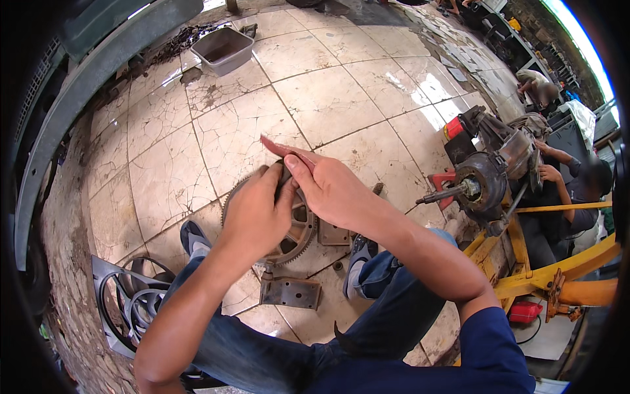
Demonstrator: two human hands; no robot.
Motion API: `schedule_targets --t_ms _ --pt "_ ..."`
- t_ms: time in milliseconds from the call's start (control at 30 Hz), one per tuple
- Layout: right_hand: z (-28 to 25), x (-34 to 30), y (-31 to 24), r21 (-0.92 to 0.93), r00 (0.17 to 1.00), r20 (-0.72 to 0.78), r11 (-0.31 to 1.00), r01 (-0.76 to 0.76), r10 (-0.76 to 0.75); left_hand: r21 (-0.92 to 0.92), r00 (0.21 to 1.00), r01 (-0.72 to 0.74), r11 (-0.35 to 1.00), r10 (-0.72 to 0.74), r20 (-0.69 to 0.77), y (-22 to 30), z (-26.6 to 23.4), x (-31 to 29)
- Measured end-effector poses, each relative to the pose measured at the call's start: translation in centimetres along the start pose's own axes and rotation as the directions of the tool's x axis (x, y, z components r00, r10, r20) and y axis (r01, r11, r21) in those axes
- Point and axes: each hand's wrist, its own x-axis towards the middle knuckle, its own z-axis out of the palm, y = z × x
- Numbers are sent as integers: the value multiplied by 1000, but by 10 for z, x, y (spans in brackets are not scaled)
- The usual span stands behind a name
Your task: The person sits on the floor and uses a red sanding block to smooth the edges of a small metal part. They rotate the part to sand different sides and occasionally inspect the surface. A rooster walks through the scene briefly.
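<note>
My right hand [328,190] pinches a curled strip of reddish sandpaper [274,146], its thumb pressed on top. Right beside it, my left hand [258,213] is closed round a small dark part [283,175], mostly hidden by the fingers, so its kind is unclear. The sandpaper lies against or just over that part. Under both hands, on the floor between my feet, rests a toothed flywheel [303,231], partly covered by them. Close to it lie a metal bracket with holes [292,293] and a smaller metal plate [333,235].
A grey tub [226,58] with dark residue stands on the cracked tiles [315,98] ahead. At right, a greasy axle assembly [482,180] sits by a yellow frame [558,279], where another person [577,184] works. Gaskets and belts [134,295] lie at left.
</note>
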Motion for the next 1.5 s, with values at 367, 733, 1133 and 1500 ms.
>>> schedule_targets --t_ms 367,733,1133,1500 --pt "-11 -3 -20 102 969 70 964 -244 238 34 1000 -21 999 21 -2 9 -1 -5" --pt "-8 -7 -20 -22 973 59 975 -220 221 101 999 44 994 -41 -36 3 -11 3" --pt "-1 -7 -13 89 990 -14 987 -136 137 66 998 66 996 -66 4 5 -10 5" --pt "-6 -8 -2 390 980 -20 904 -174 197 -280 971 171 945 -113 211 13 -22 8"
